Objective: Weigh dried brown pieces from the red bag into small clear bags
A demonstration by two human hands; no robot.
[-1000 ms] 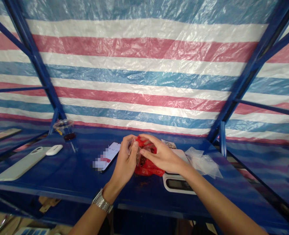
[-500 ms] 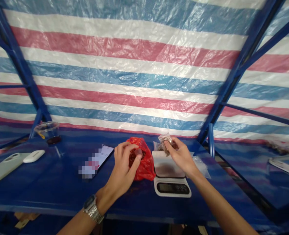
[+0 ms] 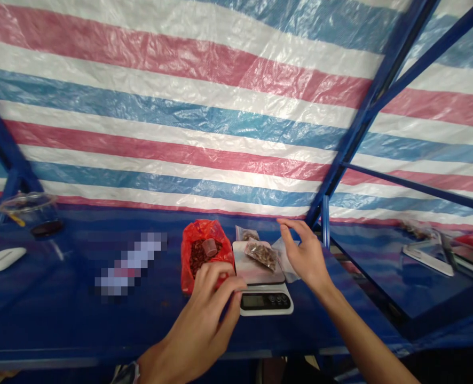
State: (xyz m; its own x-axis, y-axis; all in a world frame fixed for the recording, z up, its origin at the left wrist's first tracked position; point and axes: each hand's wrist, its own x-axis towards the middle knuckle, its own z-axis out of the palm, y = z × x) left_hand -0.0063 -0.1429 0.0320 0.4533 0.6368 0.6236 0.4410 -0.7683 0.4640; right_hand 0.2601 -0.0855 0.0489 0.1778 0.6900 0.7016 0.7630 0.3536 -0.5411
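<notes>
A small clear zip bag of brown dried pieces point(image 3: 261, 255) lies on the metal plate of a white kitchen scale point(image 3: 252, 274). My right hand point(image 3: 305, 250) is open and empty, just right of the scale, above some clear empty bags point(image 3: 286, 261). My left hand point(image 3: 212, 309) reaches over the front of a red plastic bag point(image 3: 188, 240), its fingertips at the scale's left edge. Its fingers are loosely bent and apart, with no object visible in them. Dark reddish bits point(image 3: 198, 255) fill the red bag, and a small clear scoop cup point(image 3: 210, 247) rests on them.
Another filled zip bag point(image 3: 247, 233) lies behind the scale. On the blue table point(image 3: 80, 320) to the left are a blurred-out phone point(image 3: 132, 264), a white case point(image 3: 4, 260) and a clear cup with dark liquid point(image 3: 40, 216). Blue metal posts point(image 3: 340, 144) and a striped sheet stand behind.
My right hand has let go of the filled zip bag, which now lies on the scale, and drawn back right. My left hand has moved from over the red bag's contents toward me and the scale.
</notes>
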